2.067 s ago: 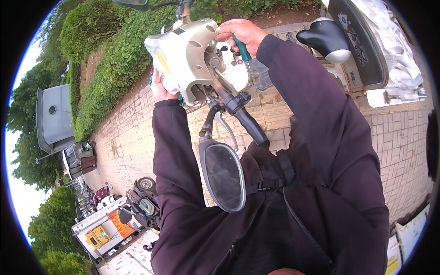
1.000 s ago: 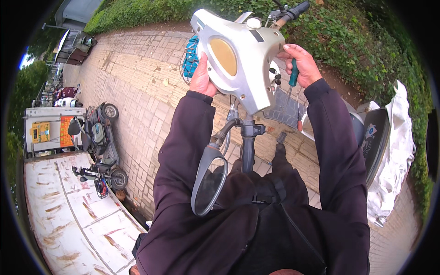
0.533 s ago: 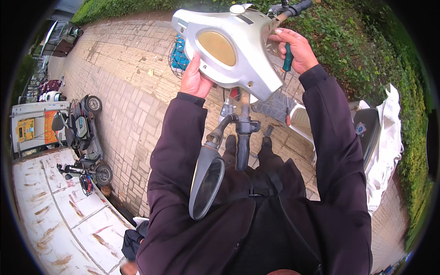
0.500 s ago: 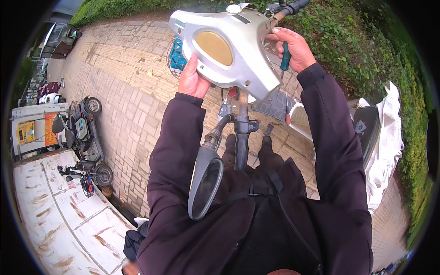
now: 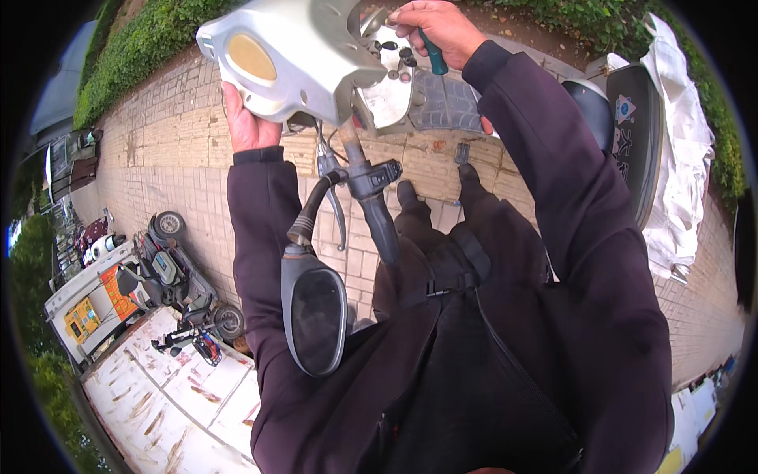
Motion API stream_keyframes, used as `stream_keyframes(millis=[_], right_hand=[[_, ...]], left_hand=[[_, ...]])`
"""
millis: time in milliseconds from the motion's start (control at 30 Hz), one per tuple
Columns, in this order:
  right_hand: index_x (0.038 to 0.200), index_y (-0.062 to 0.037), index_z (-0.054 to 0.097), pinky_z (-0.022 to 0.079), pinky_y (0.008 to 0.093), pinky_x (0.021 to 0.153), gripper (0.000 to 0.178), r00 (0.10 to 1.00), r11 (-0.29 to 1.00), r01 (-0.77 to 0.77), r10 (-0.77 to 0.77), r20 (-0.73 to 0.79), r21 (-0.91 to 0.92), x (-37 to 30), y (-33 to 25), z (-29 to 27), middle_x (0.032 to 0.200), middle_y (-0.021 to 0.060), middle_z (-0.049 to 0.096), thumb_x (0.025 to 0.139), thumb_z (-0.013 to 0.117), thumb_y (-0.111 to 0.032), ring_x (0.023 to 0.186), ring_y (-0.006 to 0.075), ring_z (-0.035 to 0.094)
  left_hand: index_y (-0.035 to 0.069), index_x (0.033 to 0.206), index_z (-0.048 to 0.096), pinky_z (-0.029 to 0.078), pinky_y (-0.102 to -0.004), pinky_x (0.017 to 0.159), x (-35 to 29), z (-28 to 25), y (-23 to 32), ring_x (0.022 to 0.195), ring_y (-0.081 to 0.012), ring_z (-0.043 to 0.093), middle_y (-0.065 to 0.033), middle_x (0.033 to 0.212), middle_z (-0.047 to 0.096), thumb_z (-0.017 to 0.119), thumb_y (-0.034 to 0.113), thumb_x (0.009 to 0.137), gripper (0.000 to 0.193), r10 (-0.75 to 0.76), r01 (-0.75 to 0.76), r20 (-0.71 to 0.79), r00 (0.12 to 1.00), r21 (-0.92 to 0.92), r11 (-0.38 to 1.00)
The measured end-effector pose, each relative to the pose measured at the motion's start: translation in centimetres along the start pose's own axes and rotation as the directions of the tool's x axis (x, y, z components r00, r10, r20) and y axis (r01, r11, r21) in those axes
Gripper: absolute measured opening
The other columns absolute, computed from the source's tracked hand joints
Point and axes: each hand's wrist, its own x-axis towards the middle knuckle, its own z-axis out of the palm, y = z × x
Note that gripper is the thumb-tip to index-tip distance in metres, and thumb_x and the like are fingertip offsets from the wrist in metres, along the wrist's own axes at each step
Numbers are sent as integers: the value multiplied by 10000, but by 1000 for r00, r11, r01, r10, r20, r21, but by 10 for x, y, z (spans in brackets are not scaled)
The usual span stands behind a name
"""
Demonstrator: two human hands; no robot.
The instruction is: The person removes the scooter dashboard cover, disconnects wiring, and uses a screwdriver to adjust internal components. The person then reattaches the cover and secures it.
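A silver-grey scooter handlebar cover point(image 5: 304, 55) with an oval yellowish panel fills the upper middle, tilted over the handlebar. My left hand point(image 5: 251, 122) grips its near left edge, thumb on the front and fingers out of sight behind. At the upper right my right hand point(image 5: 446, 30) is closed around the green handle of a screwdriver point(image 5: 433, 54), whose thin shaft points down toward me. Its thumb and forefinger are pinched together beside the cover's right side; whether they hold anything else is unclear. Below the cover are the handlebar grip point(image 5: 380, 229) and a brake lever point(image 5: 339, 217).
A rear-view mirror point(image 5: 317, 320) sticks out toward me. Past the handlebar lie the scooter's white body point(image 5: 388, 101) and dark ribbed footboard point(image 5: 446, 107). A black seat point(image 5: 638, 142) and a white sheet point(image 5: 681, 150) are on the right. Parked scooters point(image 5: 162, 268) stand left on brick paving.
My view has turned, so the cover and both hands appear further left and higher. The cover has tilted, exposing the white body behind it. My right hand still holds the screwdriver.
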Motion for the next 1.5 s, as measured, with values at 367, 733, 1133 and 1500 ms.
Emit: stream_keyframes(millis=[367, 733, 1133, 1500], right_hand=[[1047, -1, 756, 397, 245, 479, 312, 859, 910, -361, 241, 452, 202, -148, 86, 39, 915, 69, 752, 984, 727, -305, 545, 52, 489], [1318, -16, 648, 375, 233, 522, 616, 893, 930, -333, 259, 367, 156, -172, 51, 61, 920, 1, 645, 883, 827, -414, 626, 52, 487], [1274, 11, 643, 362, 210, 525, 555, 882, 973, -230, 221, 415, -28, -170, 27, 68, 866, 5, 629, 912, 787, -385, 619, 41, 477], [1275, -22, 659, 418, 227, 540, 594, 850, 956, -277, 289, 440, -93, -166, 23, 64, 937, 27, 642, 880, 806, -440, 653, 79, 526]], left_hand=[[134, 1589, 361, 367, -571, 1198, 6, -9, 4, 1439, -327, 452, -96, 1599, 443, 491, 499, 1070, 647, -78, 79, 58, 995, -10, 997], [140, 1579, 379, 381, -601, 1174, 8, -11, 5, 1429, -359, 462, -112, 1578, 468, 441, 528, 1080, 636, -53, 47, 86, 995, 66, 997], [128, 1584, 372, 363, -581, 1197, 5, -4, 2, 1442, -345, 447, -103, 1591, 454, 483, 498, 1074, 640, -40, 39, 37, 998, 21, 999], [97, 1578, 366, 387, -506, 1197, 3, -1, 2, 1435, -304, 460, -102, 1582, 460, 471, 477, 1088, 629, -9, 9, 64, 998, 0, 1000]])
